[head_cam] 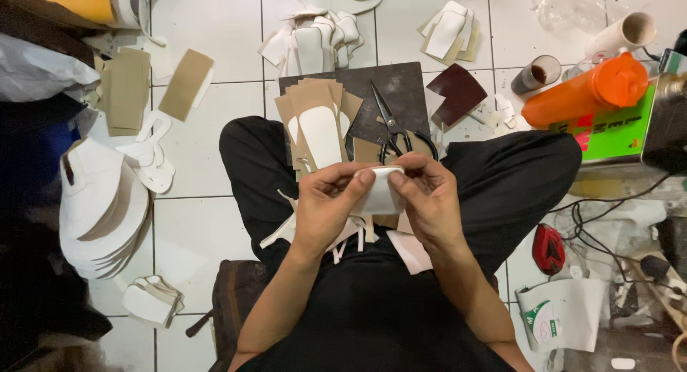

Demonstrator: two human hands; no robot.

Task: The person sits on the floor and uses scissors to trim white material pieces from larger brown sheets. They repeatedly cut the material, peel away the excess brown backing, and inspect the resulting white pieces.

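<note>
Person seated cross-legged on white tiled floor; both hands raised over the lap. Left hand and right hand share one small white cut piece, held between them above the black trousers; fingers of each hand curled close, thumbs pressed on the piece's upper edge. Black scissors lie on a dark board just beyond the hands; tan card pieces with a white shape on top rest beside them. Stack of white cut shapes at the left; orange bottle at the right, well apart.
</note>
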